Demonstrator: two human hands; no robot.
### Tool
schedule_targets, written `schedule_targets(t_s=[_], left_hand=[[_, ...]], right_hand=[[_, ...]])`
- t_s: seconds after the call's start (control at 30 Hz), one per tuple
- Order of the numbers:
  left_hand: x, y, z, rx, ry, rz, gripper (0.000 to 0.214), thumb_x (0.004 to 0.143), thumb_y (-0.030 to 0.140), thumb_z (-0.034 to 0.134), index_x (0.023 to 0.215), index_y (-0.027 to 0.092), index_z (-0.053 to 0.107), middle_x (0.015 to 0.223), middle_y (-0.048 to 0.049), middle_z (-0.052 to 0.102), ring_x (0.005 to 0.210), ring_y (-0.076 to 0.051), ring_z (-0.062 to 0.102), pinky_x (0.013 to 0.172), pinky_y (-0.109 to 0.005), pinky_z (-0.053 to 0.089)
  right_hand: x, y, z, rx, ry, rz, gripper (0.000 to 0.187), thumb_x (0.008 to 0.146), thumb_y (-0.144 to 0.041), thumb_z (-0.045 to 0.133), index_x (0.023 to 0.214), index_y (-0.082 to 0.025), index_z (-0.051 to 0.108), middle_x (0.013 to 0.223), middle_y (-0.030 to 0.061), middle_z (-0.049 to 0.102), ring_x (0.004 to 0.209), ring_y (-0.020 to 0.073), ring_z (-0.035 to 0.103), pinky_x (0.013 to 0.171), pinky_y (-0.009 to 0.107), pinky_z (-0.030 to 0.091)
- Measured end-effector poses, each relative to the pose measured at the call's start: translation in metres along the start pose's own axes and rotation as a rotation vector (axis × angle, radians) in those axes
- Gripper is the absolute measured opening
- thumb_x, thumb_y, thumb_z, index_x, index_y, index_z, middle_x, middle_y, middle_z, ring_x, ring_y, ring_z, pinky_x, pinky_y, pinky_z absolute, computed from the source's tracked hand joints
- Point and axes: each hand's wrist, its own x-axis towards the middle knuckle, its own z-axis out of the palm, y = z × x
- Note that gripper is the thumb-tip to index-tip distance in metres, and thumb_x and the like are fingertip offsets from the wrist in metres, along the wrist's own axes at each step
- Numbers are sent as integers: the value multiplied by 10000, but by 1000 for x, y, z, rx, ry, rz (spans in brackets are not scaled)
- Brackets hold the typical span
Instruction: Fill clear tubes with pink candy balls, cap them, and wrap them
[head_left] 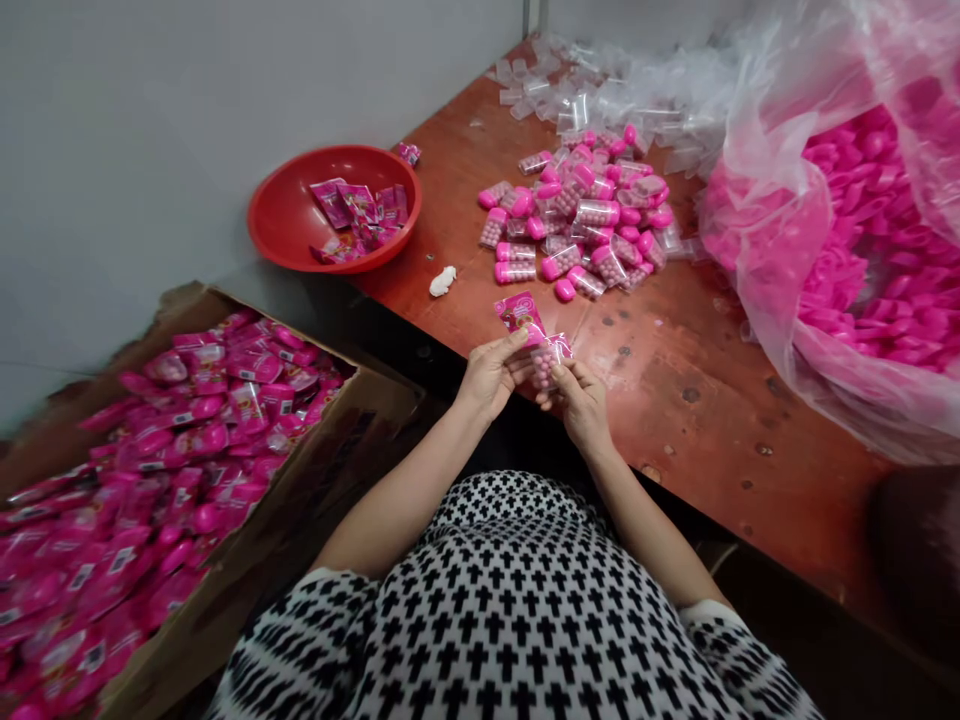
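Note:
Over the table's near edge, my left hand (487, 380) pinches a pink printed sachet (519, 312) between thumb and fingers. Close beside it, my right hand (585, 402) is closed around a small clear capsule (544, 368) filled with pink balls. A second bit of shiny pink wrapper (559, 347) shows at the capsule's upper end; whether it sits inside or against it, I cannot tell. Just beyond my hands lies a pile of similar capsules (597, 212) with pink caps and pink balls inside.
A red bowl (262, 222) with several pink sachets juts over the table (675, 400) at left. A cardboard box (300, 440) of pink packs stands lower left. Clear empty tubes (577, 108) lie at the back. An open plastic bag (772, 200) of pink parts fills the right.

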Motion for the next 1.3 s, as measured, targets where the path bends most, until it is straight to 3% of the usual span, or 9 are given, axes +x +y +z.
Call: schedule_targets(t_s=[0.27,0.47,0.57,0.63,0.7,0.77,0.83,1.03,1.3], left_hand=[[5,-2,7,-115,-1,-37,193,766,289,665,792,98,678,787,-96,727,704,-157,692,722,-275,559],[6,0,1,77,-14,14,305,664,373,758,793,103,693,805,-98,728,753,-183,698,764,-320,561],[3,-4,2,234,-27,57,347,625,410,775,773,104,706,773,-93,725,718,-175,693,728,-305,558],[1,-7,4,321,-73,64,344,627,414,771,766,104,713,745,-82,721,702,-177,692,732,-315,557],[0,-8,8,379,-149,57,332,633,408,767,752,103,715,724,-73,718,685,-181,691,745,-328,557],[0,-7,12,386,-208,43,326,640,401,763,763,103,716,730,-71,719,682,-184,691,740,-327,560],[0,-7,15,313,-206,23,347,657,421,745,802,107,712,748,-79,722,693,-188,693,720,-321,566],[-7,-15,14,63,11,64,333,615,407,770,743,123,651,636,-25,676,603,-146,671,613,-264,571],[-10,-24,18,122,8,54,264,612,347,758,705,122,657,623,-6,657,534,-108,639,532,-204,533]], right_hand=[[9,-1,-9,-44,42,-60,267,792,-451,609,913,-213,621,757,-8,660,568,112,596,532,252,510],[24,-21,-53,-899,178,-220,296,821,-445,527,804,-200,691,865,69,648,882,223,579,825,404,466],[33,-39,-66,-1082,201,-238,288,788,-451,572,800,-193,699,938,103,647,969,260,559,883,445,430],[39,-51,-63,-915,185,-254,333,764,-480,609,927,-198,681,1014,102,641,965,243,570,837,414,458],[44,-61,-52,-631,67,-211,411,742,-502,642,1040,-221,635,999,71,646,861,194,598,713,342,491],[47,-65,-38,-392,-80,-108,442,706,-477,697,1063,-231,608,868,24,654,674,134,584,564,267,469],[49,-65,-26,-245,-117,-40,424,667,-418,747,1015,-220,605,718,-23,626,509,83,507,450,217,404],[48,-49,-17,-69,114,-123,323,685,-335,738,944,-226,578,638,-61,580,423,53,442,382,190,362],[39,-39,-10,-175,214,-229,312,684,-342,730,923,-216,574,662,-50,592,506,70,508,458,201,427]])
